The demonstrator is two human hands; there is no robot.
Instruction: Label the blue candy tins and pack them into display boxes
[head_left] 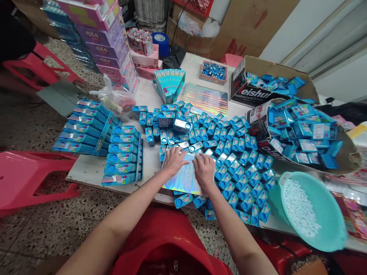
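A shiny holographic sheet (183, 178) lies over some of the many small blue tins (226, 179) near the table's front edge. My left hand (174, 160) rests on the upper left part of the sheet with its fingers spread. On the sheet's right side lies my right hand (205, 170), its fingers apart and pointing away from me. The tins stand packed in rows behind and to the right of both hands. Larger blue packs (166, 119) rest on top of the tins. Another holographic sheet (205, 100) lies farther back on the table.
Stacked blue display packs (122, 156) stand at the left, beside a clear plastic bag (114, 100). At the right are open cartons (255, 91) of blue packs and a turquoise bowl (335, 225) of white pellets. Pink and purple boxes (106, 49) tower at the back left.
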